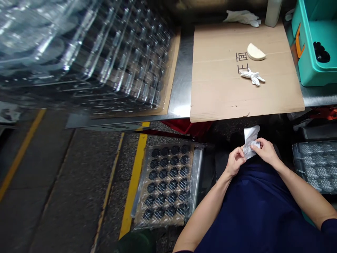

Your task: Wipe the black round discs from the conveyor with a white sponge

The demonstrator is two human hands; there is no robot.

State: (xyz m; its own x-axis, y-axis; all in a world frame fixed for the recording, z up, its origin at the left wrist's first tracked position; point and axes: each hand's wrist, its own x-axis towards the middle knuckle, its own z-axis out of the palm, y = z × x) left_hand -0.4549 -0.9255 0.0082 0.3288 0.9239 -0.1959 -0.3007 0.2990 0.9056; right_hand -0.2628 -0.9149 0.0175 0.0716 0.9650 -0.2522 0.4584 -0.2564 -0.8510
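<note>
Both of my hands meet in front of my lap, below the table's edge. My left hand point(235, 161) and my right hand point(265, 151) pinch a small white paper or packet point(250, 140) between their fingertips; what it is I cannot make out. Its upper part sticks up above my fingers. My dark blue clothing point(252, 207) lies beneath them.
A cardboard sheet point(223, 95) covers the steel table, with a white glove point(252, 76) and a pale half-round piece point(255, 52) on it. A stack of clear plastic trays point(86, 52) stands at left. A tray of dark round parts point(167, 184) sits low, another tray point(316, 167) at right, a teal bin point(313, 42) above.
</note>
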